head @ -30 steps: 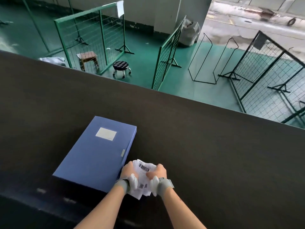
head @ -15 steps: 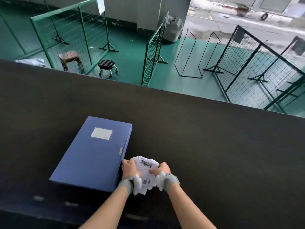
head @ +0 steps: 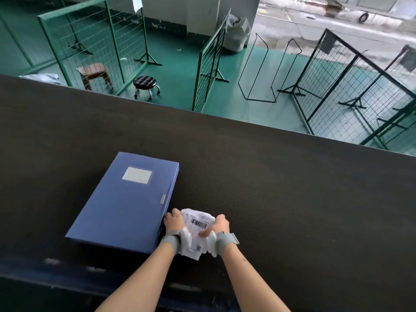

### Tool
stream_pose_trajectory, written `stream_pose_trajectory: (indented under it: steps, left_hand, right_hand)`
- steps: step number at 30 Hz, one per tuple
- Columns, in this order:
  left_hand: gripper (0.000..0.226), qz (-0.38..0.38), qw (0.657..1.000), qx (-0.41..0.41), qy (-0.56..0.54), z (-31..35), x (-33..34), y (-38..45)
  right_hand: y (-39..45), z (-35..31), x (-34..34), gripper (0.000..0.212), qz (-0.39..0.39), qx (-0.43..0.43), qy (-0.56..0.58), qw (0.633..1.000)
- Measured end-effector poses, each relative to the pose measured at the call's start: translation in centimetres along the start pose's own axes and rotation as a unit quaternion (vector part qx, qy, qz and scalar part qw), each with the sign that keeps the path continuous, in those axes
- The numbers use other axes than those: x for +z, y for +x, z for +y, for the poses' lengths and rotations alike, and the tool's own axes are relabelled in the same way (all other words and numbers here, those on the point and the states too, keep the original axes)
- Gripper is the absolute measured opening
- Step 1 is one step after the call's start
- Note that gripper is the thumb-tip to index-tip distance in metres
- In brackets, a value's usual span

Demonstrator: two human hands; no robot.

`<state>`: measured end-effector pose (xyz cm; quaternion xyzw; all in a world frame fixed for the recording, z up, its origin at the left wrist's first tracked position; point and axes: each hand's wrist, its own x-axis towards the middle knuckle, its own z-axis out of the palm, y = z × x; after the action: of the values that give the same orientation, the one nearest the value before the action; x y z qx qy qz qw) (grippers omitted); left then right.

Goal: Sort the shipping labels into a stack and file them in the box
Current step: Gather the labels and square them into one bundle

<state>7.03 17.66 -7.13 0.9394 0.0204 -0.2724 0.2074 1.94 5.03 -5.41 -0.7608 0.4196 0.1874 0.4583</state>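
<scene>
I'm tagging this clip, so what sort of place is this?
Probably a warehouse or parcel depot: a long dark work table, green wire-mesh partitions on a painted green floor, and barcoded shipping labels in hand.

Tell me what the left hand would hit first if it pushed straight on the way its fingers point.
Probably nothing: the left hand points away along the blue box beside it, over bare table. Depth is unclear.

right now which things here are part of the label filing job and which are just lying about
Part of the job:
shipping labels, held between left hand and right hand
blue file box, closed

Just lying about:
black rolling stool
wooden stool
green mesh fence panels
</scene>
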Motion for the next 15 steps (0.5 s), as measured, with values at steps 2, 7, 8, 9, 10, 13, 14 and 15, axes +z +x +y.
stream_pose_trajectory:
  steps: [2, 7, 8, 9, 10, 13, 14, 15]
  left_hand:
    - [0.064, 0.007, 1.000, 0.001, 0.009, -0.1, 0.4, -0.1]
    - [0.067, 0.014, 1.000, 0.000, 0.025, -0.3, 0.9, -0.2]
    - [0.067, 0.004, 1.000, -0.011, 0.025, -0.1, 0.8, -0.1]
    - [0.068, -0.003, 1.000, -0.021, 0.023, 0.0, 0.7, 0.0]
    - [0.068, -0.010, 0.999, -0.033, 0.016, 0.2, 0.6, 0.0]
    - [0.066, -0.031, 0.998, -0.062, -0.015, 0.4, 0.5, 0.2]
    - [0.062, -0.037, 0.997, -0.067, -0.023, 0.5, 0.4, 0.2]
    - [0.058, -0.041, 0.996, -0.073, -0.028, 0.5, 0.4, 0.2]
  right_hand:
    - [0.0, 0.1, 0.2, 0.050, 0.012, -0.007, -0.015, 1.000]
    - [0.1, 0.3, 0.7, 0.046, 0.019, -0.008, -0.017, 1.000]
    - [0.3, 0.5, 0.7, 0.043, 0.016, -0.010, -0.013, 1.000]
    - [0.3, 0.7, 0.7, 0.041, 0.012, -0.011, -0.006, 1.000]
    - [0.6, 0.9, 0.8, 0.041, 0.008, -0.012, 0.004, 1.000]
    - [0.9, 1.3, 0.7, 0.041, -0.007, -0.011, 0.034, 0.999]
    - [1.1, 1.4, 0.7, 0.040, -0.011, -0.013, 0.035, 0.999]
    - [1.2, 1.5, 0.7, 0.038, -0.013, -0.012, 0.032, 0.999]
